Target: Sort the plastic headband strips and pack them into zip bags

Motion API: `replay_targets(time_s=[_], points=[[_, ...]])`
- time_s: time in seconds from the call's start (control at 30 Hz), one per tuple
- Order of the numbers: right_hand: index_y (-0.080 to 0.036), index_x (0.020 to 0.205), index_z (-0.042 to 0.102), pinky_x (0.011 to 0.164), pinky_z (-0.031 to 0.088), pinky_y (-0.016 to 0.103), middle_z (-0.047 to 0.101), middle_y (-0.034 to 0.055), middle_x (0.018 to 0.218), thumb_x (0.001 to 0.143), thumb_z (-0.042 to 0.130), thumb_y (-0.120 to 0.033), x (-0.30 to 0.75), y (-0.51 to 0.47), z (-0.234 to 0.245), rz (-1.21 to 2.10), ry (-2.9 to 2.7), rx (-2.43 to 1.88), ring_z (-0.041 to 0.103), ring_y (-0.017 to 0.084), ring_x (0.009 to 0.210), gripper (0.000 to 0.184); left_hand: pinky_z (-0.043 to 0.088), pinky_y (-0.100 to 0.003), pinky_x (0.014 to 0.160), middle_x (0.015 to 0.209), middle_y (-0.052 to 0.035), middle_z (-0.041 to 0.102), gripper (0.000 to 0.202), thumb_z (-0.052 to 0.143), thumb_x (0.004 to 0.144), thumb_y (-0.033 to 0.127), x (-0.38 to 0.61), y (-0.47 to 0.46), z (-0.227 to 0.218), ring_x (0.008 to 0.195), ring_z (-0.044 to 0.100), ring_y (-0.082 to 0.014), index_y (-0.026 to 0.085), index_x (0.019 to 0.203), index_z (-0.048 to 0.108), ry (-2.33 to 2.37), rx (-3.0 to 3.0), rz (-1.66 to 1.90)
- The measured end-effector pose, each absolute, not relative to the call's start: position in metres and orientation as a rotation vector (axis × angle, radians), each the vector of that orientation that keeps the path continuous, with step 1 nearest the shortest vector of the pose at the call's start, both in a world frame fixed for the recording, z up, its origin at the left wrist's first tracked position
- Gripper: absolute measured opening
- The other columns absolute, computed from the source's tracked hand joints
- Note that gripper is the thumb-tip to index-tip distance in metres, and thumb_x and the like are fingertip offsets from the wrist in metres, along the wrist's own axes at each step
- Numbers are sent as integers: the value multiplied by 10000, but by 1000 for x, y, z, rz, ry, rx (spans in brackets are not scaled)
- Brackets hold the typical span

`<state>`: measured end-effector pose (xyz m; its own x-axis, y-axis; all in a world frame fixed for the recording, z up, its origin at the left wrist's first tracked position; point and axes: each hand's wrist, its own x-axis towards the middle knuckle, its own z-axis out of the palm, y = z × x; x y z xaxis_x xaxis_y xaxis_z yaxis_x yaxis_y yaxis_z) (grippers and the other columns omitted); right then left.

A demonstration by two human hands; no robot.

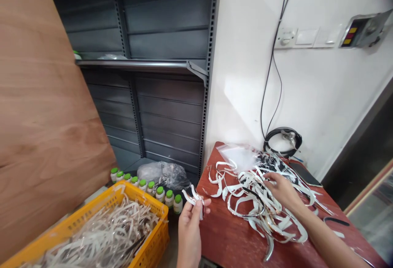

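Note:
My left hand is raised at the table's left edge, fingers pinched on a short curved white strip. My right hand reaches into a tangled pile of white and silvery curved strips on the red-brown table; its fingers curl among the strips and what they grip is hidden. A yellow plastic crate at lower left is filled with similar pale strips.
A row of small white bottles with green caps stands on the floor behind the crate, next to a crumpled plastic bag. A clear bag, a coiled black cable and a dark phone lie on the table. Grey metal shelving and a leaning wooden board stand behind.

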<state>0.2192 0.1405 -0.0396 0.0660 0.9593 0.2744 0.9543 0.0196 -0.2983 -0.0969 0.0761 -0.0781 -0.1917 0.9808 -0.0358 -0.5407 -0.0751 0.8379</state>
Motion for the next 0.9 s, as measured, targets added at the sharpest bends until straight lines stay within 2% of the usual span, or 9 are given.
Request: replay_targets(time_s=[0.07, 0.13, 0.23, 0.33, 0.4, 0.5, 0.63, 0.77, 0.9], points=[[-138, 1105, 603, 956, 346, 330, 594, 109, 1141, 830, 453, -275, 207, 160, -38, -5, -2066, -1945, 514, 236, 1091, 342, 454, -256, 724, 850, -63, 683, 317, 656, 755, 374, -97, 77, -79, 724, 605, -143, 152, 978, 611, 888, 682, 1585], [-147, 1168, 582, 969, 329, 332, 569, 109, 1183, 748, 560, -234, 199, 179, -40, 24, -2162, -1964, 479, 253, 1130, 430, 456, -259, 724, 850, -65, 682, 330, 663, 747, 375, -97, 78, -80, 721, 601, -143, 148, 981, 613, 888, 677, 1589], [-159, 1245, 540, 919, 367, 346, 552, 128, 1209, 620, 671, -182, 192, 202, -44, 73, -2279, -2041, 475, 292, 1129, 640, 454, -251, 708, 840, -63, 680, 330, 667, 744, 374, -98, 78, -78, 704, 593, -136, 145, 975, 613, 879, 670, 1589], [-158, 1251, 538, 881, 386, 353, 588, 138, 1143, 580, 683, -119, 188, 215, -45, 85, -2382, -2086, 513, 301, 1077, 687, 450, -240, 705, 831, -54, 678, 307, 660, 753, 367, -99, 78, -76, 696, 589, -126, 154, 968, 609, 863, 667, 1585], [-155, 1207, 570, 875, 387, 360, 608, 133, 1094, 589, 665, -74, 186, 218, -43, 62, -2430, -2094, 526, 292, 1054, 630, 449, -239, 710, 835, -54, 677, 303, 661, 753, 366, -99, 77, -75, 692, 586, -121, 155, 964, 612, 857, 662, 1587], [-141, 1085, 621, 849, 404, 375, 621, 109, 1046, 668, 637, -91, 184, 218, -39, 20, -2440, -2109, 545, 260, 1019, 420, 452, -246, 710, 840, -62, 675, 314, 664, 748, 373, -100, 76, -76, 686, 585, -122, 147, 961, 617, 850, 657, 1589], [-142, 893, 676, 744, 414, 305, 664, 112, 913, 736, 582, -127, 192, 215, -27, 0, -2367, -2102, 607, 228, 881, 184, 454, -254, 714, 842, -63, 673, 305, 648, 763, 375, -100, 76, -76, 681, 581, -120, 146, 961, 611, 848, 669, 1589], [-164, 767, 688, 645, 382, 246, 684, 84, 786, 734, 581, -203, 206, 208, -8, 3, -2295, -2005, 623, 202, 761, 119, 455, -256, 718, 838, -63, 675, 311, 653, 756, 376, -100, 76, -76, 692, 590, -128, 145, 959, 609, 856, 666, 1594], [-189, 755, 676, 615, 380, 228, 676, 31, 724, 740, 566, -282, 214, 195, 15, -19, -2205, -1885, 608, 175, 696, 145, 453, -257, 731, 837, -60, 679, 321, 657, 751, 383, -100, 77, -78, 731, 609, -146, 148, 964, 610, 864, 666, 1595]])
